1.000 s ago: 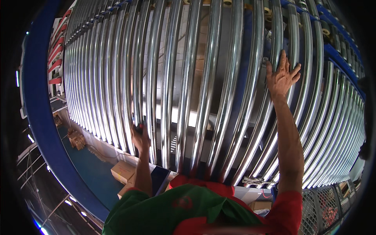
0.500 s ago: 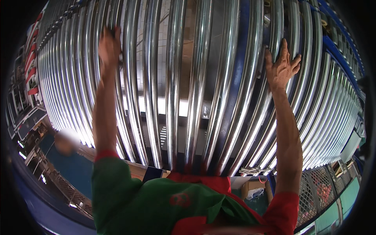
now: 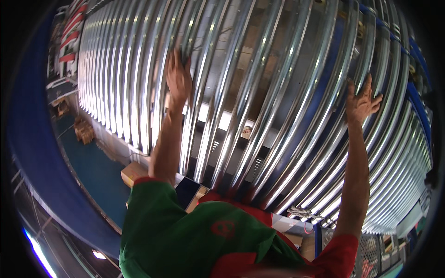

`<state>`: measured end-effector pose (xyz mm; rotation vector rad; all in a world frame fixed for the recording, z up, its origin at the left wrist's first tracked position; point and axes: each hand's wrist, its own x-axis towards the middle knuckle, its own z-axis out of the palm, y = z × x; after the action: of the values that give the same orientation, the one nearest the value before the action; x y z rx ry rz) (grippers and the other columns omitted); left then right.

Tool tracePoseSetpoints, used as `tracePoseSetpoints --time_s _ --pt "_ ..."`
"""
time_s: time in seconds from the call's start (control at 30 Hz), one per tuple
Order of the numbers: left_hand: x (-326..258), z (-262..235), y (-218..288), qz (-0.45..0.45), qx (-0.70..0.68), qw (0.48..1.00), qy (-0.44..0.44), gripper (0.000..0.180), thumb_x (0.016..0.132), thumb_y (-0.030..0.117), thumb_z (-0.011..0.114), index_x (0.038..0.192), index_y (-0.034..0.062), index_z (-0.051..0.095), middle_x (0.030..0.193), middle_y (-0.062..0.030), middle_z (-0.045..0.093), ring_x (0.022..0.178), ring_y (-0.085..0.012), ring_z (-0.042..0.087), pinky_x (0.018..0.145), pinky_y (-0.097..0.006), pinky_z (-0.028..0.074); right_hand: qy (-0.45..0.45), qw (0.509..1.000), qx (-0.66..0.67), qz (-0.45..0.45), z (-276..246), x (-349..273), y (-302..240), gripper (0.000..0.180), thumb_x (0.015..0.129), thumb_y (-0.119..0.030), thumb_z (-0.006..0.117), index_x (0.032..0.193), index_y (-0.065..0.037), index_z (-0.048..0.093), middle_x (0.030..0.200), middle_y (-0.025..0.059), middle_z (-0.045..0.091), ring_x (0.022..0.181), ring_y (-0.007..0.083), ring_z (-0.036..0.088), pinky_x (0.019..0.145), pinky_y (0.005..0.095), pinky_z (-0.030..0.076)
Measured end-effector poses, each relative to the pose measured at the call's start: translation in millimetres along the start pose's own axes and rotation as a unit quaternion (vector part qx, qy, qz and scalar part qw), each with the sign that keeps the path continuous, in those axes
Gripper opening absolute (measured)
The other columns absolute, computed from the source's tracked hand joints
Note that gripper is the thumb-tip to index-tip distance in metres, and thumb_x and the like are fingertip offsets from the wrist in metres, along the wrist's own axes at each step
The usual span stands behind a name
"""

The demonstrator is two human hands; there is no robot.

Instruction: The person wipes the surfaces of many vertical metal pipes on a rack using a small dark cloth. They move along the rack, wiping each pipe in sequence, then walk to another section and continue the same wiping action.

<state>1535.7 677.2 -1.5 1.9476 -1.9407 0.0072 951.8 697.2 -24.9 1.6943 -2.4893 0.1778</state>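
A bed of shiny metal conveyor rollers (image 3: 222, 92) runs across in front of me, the rollers lying side by side with gaps between them. My left hand (image 3: 179, 79) is over the rollers left of the middle, fingers stretched forward and close together; a small dark patch shows beside its fingertips, too unclear to name. Farther right, my right hand (image 3: 364, 104) rests on the rollers with its fingers spread and nothing in them. Both arms reach forward. Through the gaps, a pale floor and a bright white strip (image 3: 225, 119) show below.
Blue frame rails (image 3: 419, 106) border the rollers at the right. Cardboard boxes (image 3: 134, 172) stand on the blue-green floor (image 3: 92, 162) at the left. A bundle of cord (image 3: 301, 212) hangs at the near roller ends. Red-and-white striped material (image 3: 72, 37) is at the far left.
The view has turned, so the rollers now slant and more floor shows at the left. Both hands appear farther right and lower in the picture, still at the rollers.
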Motion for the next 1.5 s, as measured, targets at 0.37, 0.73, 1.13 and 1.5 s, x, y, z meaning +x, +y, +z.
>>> tracePoseSetpoints --time_s 0.37,0.73,1.13,1.5 --pt "-273.9 -152.0 -70.7 -0.356 0.127 0.903 0.203 0.046 0.109 0.034 0.045 0.137 -0.0011 0.057 0.114 -0.0239 0.066 0.102 -0.0389 0.063 0.091 -0.052 0.047 0.0 1.0 0.02 0.01 -1.0 2.0 -3.7 0.081 0.096 -0.065 0.058 0.163 -0.028 0.031 0.154 0.0104 0.053 0.152 0.0539 0.015 0.12 0.0718 0.01" --pt "15.9 -38.7 -61.0 0.103 0.113 0.986 -0.067 0.059 0.109 0.026 0.049 0.156 -0.0065 0.035 0.155 -0.0328 0.042 0.142 -0.0492 0.043 0.116 -0.054 0.039 0.003 1.0 0.015 0.019 -12.3 0.1 -10.1 0.077 0.099 -0.065 0.054 0.163 -0.028 0.032 0.15 0.0096 0.057 0.154 0.0516 0.014 0.121 0.0711 0.008" --pt "454.5 162.6 -16.1 0.107 0.247 0.962 -0.049 0.056 0.109 0.032 0.042 0.151 -0.0053 0.043 0.154 -0.026 0.047 0.141 -0.0376 0.048 0.117 -0.043 0.038 -0.01 1.0 0.008 0.002 -19.8 -5.1 -9.3 0.084 0.098 -0.076 0.041 0.164 -0.026 0.029 0.15 0.0121 0.057 0.157 0.0435 0.007 0.126 0.0638 0.004" --pt "206.5 58.2 -67.3 0.175 0.1 0.979 0.014 0.069 0.099 0.032 0.068 0.148 -0.0073 0.042 0.107 -0.0288 0.064 0.084 -0.0439 0.07 0.07 -0.05 0.059 -0.02 0.999 0.019 0.021 -22.1 -2.1 -16.1 0.084 0.098 -0.074 0.044 0.164 -0.024 0.03 0.153 0.0134 0.051 0.155 0.0499 0.009 0.124 0.0686 0.005"
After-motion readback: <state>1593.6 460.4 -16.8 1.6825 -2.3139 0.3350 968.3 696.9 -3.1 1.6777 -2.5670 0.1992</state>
